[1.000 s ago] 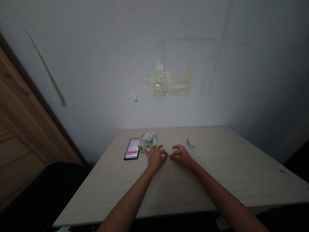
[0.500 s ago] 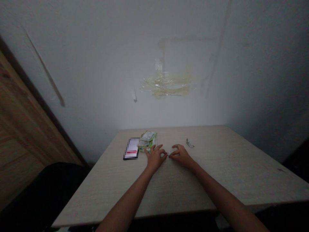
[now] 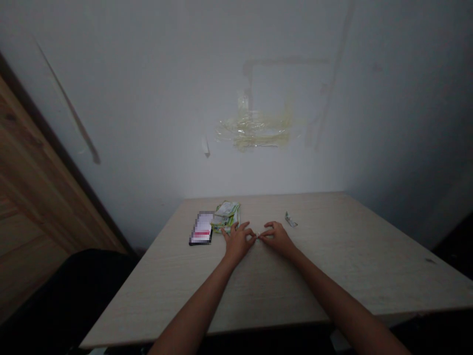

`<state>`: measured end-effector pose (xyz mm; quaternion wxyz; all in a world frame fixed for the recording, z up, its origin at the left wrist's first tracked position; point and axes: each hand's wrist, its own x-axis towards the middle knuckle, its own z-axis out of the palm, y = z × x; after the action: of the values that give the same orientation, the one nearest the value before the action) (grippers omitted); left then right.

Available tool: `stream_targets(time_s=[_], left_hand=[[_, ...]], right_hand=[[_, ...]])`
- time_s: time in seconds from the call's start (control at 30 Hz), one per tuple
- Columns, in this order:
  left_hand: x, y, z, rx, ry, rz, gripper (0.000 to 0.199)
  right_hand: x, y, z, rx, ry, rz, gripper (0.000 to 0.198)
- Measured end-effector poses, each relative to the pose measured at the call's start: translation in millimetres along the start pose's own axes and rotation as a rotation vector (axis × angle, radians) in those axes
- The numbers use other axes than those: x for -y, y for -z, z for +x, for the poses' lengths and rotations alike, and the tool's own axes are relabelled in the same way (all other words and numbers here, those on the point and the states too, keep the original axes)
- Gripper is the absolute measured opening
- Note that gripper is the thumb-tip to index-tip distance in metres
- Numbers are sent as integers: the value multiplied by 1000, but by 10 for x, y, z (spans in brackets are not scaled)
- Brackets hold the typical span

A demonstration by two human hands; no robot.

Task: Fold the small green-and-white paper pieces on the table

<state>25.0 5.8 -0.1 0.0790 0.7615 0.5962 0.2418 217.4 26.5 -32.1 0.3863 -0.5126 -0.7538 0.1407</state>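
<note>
A tiny whitish piece lies between my two hands, too small for its kind to show. My left hand pinches its left side with thumb and forefinger, the other fingers spread toward the green and white packets. From the right, my right hand pinches the same piece between thumb and fingertips. Both hands stay low over the table, their fingertips almost meeting. Behind my right hand lies a small crumpled wrapper.
A phone with a lit, blurred screen lies left of the packets. The pale wooden table reaches back to a grey wall with yellowed tape on it. A dark chair-like shape stands at the left.
The fingers of my right hand have closed in slightly at the small whitish piece. My left hand and the things on the table look the same.
</note>
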Motion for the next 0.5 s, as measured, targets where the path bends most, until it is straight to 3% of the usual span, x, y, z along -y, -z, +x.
stream_targets(time_s=[0.1,0.27,0.5], left_hand=[[1,-12,-12,-16,-16,17,11],[-4,-20,-30,-42,-24,30,12],[-23,3,-42,-38,-27,43,17]], right_hand=[[-41,21,5,-7,15,32,13],[-70,27,0,-39,-16,31,33],[-38,22,-32,2,34,-11,29]])
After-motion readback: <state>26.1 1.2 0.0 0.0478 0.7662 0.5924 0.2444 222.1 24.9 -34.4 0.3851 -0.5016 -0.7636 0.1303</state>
